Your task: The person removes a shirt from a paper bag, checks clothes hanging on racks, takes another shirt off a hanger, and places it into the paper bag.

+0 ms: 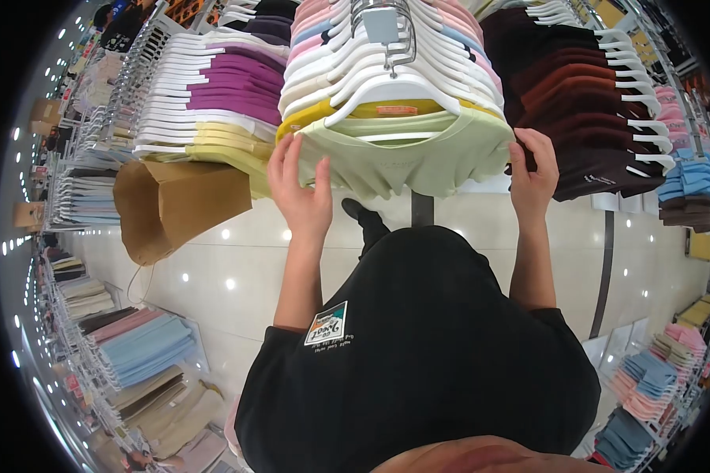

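Observation:
A light green shirt [418, 164] hangs on a white hanger [394, 85] at the front of the middle rack, its neckline facing up. My left hand [301, 193] is at the shirt's left shoulder, with the thumb spread away from the fingers and lying over the fabric. At the opposite shoulder, my right hand [533, 169] has its thumb and bent index finger together on the shirt's edge. Just behind the light green shirt hangs a mustard yellow shirt [317, 115], followed by white, cream and pink ones.
Purple shirts [237, 83] and yellow ones hang on the left, dark and rust-coloured shirts [564, 83] on the right. An open brown paper bag [201, 206] is below the left rack. Folded light blue clothes [146, 347] lie at lower left. A tiled floor [237, 264] surrounds my body.

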A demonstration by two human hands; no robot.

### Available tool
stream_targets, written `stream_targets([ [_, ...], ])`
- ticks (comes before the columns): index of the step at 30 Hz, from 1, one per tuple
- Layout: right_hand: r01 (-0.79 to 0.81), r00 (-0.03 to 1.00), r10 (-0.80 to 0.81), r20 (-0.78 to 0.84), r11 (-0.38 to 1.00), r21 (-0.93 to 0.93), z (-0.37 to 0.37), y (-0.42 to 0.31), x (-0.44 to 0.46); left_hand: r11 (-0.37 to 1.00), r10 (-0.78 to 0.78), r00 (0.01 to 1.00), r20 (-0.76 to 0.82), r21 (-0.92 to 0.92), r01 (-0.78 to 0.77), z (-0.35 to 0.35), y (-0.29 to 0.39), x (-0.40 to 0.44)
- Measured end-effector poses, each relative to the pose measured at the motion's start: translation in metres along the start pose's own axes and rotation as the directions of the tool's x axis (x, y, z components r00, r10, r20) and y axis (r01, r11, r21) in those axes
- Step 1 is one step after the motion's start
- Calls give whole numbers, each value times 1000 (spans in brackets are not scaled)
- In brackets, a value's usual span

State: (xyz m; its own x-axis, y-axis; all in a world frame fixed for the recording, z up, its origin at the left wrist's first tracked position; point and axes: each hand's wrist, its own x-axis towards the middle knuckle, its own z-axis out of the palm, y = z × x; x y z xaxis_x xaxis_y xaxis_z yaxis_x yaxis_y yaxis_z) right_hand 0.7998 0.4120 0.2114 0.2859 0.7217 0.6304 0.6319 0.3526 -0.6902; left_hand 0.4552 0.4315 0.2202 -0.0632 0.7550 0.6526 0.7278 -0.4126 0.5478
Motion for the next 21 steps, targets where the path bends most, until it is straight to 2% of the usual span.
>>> stream_targets([
  [2,126,992,-126,-24,992,-1,3,-4,2,998,23,999,32,52,-24,-1,-4,-2],
  [3,128,991,-128,-28,992,1,6,-10,2,998,27,999,30,53,-29,-2,-5,0],
  [7,97,941,-119,317,992,81,35,-49,-6,1000,5,999,53,28,-6,-3,-5,-5],
  [8,99,940,-120,318,992,81,42,-54,-5,1000,-5,999,50,13,5,-3,-4,-3],
  [10,125,889,-86,449,990,-58,55,-63,0,1000,0,998,57,31,-2,-5,-1,-2],
  [11,123,893,-86,441,991,-57,60,-63,2,999,5,998,69,48,-8,-7,-1,0],
  [13,115,905,-24,424,975,-191,68,-62,2,999,11,998,68,36,-14,-9,-5,2],
  [17,47,869,74,489,972,-230,68,-63,-1,1000,-29,998,64,-1,29,-12,-10,2],
  [19,118,798,-166,579,986,119,66,-55,-8,999,-42,996,74,-15,43,-11,-14,-1],
  [20,122,795,-171,582,985,124,64,-56,-9,998,-45,995,87,-31,48,-9,-17,-1],
  [21,59,829,-139,542,985,161,62,-57,-10,998,-48,995,82,-28,50,-8,-18,0],
])
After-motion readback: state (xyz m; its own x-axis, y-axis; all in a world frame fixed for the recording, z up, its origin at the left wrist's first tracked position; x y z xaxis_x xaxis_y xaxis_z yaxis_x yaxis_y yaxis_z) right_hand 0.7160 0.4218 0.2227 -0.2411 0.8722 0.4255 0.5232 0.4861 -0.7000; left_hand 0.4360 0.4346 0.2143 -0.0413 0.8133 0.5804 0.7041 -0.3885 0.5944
